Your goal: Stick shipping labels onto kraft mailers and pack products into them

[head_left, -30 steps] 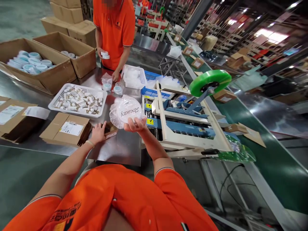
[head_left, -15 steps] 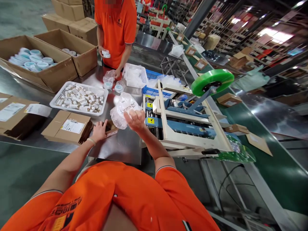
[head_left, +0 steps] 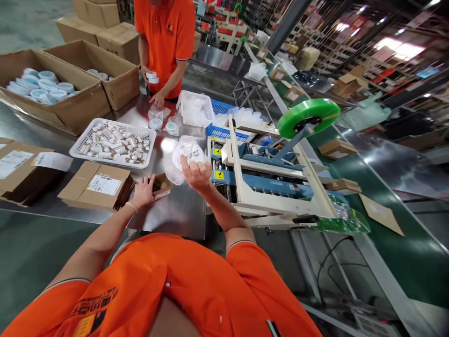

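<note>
My right hand (head_left: 197,174) is closed on a bubble-wrap pouch (head_left: 171,169) with a round white jar (head_left: 189,152) in it, lifted above the table. Dark lettering shows on the jar's flat white face. My left hand (head_left: 143,192) grips the left side of a small open cardboard box (head_left: 162,183) on the metal table (head_left: 175,217). The box lies below and left of the pouch, and its inside is partly hidden. Left of that hand is a stack of flat cardboard boxes (head_left: 93,185) with a white label on top.
A white basket (head_left: 115,164) of small white bottles stands behind the flat stack. Large cartons (head_left: 87,105) hold round jars. Across the table a co-worker (head_left: 163,42) holds jars near two bubble-wrapped ones (head_left: 156,122). A tape-sealing machine (head_left: 266,182) borders the table's right edge, beside a green conveyor (head_left: 379,224).
The jar in my right hand has turned, showing its lettered face more fully. My left hand stays on the box. The co-worker's lower hand has drawn back from the wrapped jars.
</note>
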`<control>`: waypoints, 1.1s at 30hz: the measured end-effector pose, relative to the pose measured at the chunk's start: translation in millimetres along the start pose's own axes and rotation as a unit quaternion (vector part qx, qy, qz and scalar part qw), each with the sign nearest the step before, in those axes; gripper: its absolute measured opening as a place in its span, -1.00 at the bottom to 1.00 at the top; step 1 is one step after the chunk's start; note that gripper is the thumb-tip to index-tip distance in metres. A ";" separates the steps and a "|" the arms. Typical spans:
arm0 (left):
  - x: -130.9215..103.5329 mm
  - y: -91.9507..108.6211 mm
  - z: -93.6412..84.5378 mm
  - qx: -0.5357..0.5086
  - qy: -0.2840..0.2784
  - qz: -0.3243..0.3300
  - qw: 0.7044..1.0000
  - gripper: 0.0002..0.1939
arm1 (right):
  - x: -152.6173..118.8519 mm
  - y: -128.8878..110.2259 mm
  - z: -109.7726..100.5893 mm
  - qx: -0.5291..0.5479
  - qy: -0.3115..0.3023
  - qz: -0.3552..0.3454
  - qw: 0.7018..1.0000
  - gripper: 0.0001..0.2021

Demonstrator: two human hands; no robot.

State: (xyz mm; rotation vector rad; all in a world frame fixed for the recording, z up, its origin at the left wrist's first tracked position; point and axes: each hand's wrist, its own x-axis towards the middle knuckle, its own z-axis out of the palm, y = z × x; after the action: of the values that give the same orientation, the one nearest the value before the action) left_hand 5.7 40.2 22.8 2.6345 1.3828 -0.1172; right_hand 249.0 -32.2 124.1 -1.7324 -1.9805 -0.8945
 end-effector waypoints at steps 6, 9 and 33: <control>-0.1 -2.0 2.6 -0.010 0.011 0.005 1.000 0.00 | -5.9 2.7 5.4 -0.003 0.004 -0.007 1.000 -0.67; -0.3 -1.9 2.6 -0.010 0.012 0.008 1.000 0.00 | -8.6 4.6 7.5 -0.010 0.022 -0.014 1.000 -0.69; 0.0 -3.9 5.7 -0.003 0.019 0.013 1.000 -0.02 | -13.1 18.1 19.5 -0.040 0.172 -0.043 0.983 -0.89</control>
State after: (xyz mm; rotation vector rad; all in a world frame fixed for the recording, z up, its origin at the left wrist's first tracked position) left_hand 2.6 41.3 16.7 2.6624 1.3567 -0.0597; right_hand 271.6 -28.2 105.4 -1.4234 -1.8196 -1.2260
